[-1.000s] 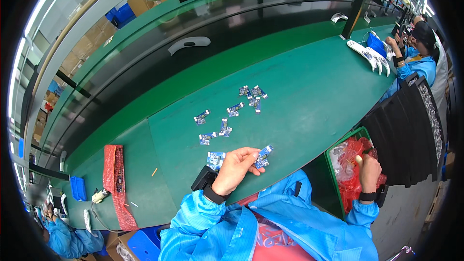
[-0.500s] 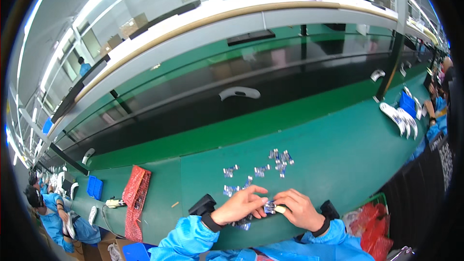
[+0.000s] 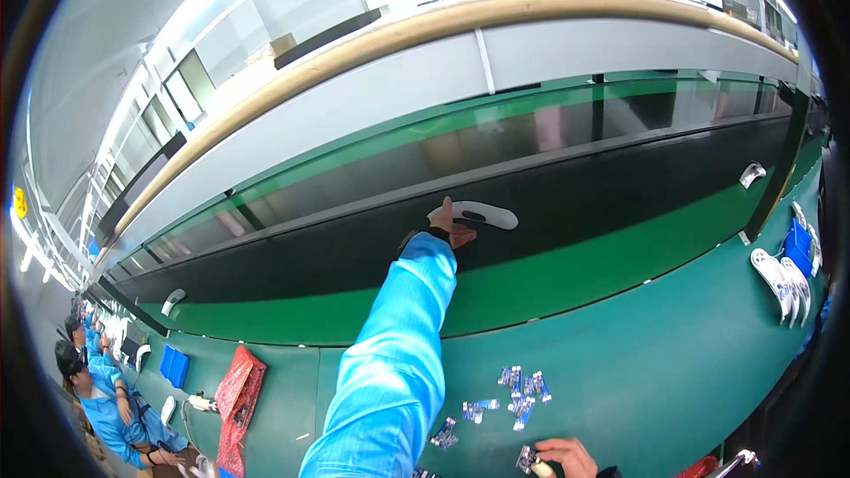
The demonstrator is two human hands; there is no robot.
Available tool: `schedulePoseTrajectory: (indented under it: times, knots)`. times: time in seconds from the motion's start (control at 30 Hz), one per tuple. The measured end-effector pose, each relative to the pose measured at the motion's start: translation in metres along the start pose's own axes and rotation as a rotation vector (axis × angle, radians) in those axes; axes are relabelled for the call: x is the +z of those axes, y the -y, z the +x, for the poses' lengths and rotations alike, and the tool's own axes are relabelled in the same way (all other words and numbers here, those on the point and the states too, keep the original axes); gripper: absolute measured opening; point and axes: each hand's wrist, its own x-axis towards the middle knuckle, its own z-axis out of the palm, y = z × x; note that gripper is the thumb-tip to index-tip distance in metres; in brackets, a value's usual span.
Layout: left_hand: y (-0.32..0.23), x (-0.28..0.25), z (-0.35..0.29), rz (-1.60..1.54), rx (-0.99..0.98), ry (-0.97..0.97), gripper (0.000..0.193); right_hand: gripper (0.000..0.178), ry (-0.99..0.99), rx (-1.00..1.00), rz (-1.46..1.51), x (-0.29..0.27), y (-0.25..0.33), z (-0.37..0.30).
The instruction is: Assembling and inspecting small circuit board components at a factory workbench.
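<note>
My left hand [image 3: 453, 225] stretches far forward over the black conveyor belt [image 3: 354, 252]. It is at the left end of a curved white shell [image 3: 491, 215] with a dark oval in it, thumb and fingers apart; whether it touches the shell I cannot tell. Low in the picture, my right hand [image 3: 569, 458] pinches a small circuit board [image 3: 527, 458]. Something pale yellow [image 3: 541, 469] shows at that hand's fingertips. Several small blue-and-white circuit boards [image 3: 522, 409] lie on the green table [image 3: 611, 354] just beyond the right hand.
Left on the table are a red bubble-wrap package [image 3: 237, 398] and a blue bin [image 3: 174, 366]. More white shells [image 3: 776, 285] lie at the far right beside a blue bin [image 3: 799, 246]. A raised shelf [image 3: 416, 80] spans the back. People in blue [image 3: 124, 407] sit at the left.
My left hand has left the circuit boards and reached forward to the white shell on the belt. The right hand keeps its board, now lower in view. The view has shifted too.
</note>
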Motion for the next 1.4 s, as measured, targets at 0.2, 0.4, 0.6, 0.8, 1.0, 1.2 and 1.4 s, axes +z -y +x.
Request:
schedulePoseTrajectory:
  times: [0.2,0.4,0.6,0.8,1.0,1.2,1.4]
  knots:
    - [0.004,0.010,0.010,-0.259,0.045,0.215,0.058,0.012,-0.031,0.131,0.074,0.001,-0.007,-0.002]
    - [0.023,-0.047,-0.112,-0.407,0.094,0.299,0.041,0.013,-0.091,0.017,-0.076,-0.008,0.003,-0.006]
    - [0.076,-0.112,-0.283,-0.344,0.123,0.614,0.046,0.012,-0.137,-0.063,-0.036,-0.001,-0.012,-0.018]
    - [0.151,-0.143,-0.438,-0.404,0.035,0.555,0.046,0.013,0.122,-0.251,0.368,0.013,0.024,-0.024]
    - [0.222,-0.165,-0.484,-0.488,0.011,0.529,0.047,0.016,0.099,-0.237,0.104,0.035,0.046,-0.033]
    - [0.255,-0.179,-0.491,-0.585,0.089,0.670,0.049,0.017,0.112,-0.311,-0.167,0.040,0.067,-0.052]
    - [0.270,-0.193,-0.490,-0.565,0.063,0.814,0.052,0.028,0.097,-0.420,-0.235,0.062,0.076,-0.066]
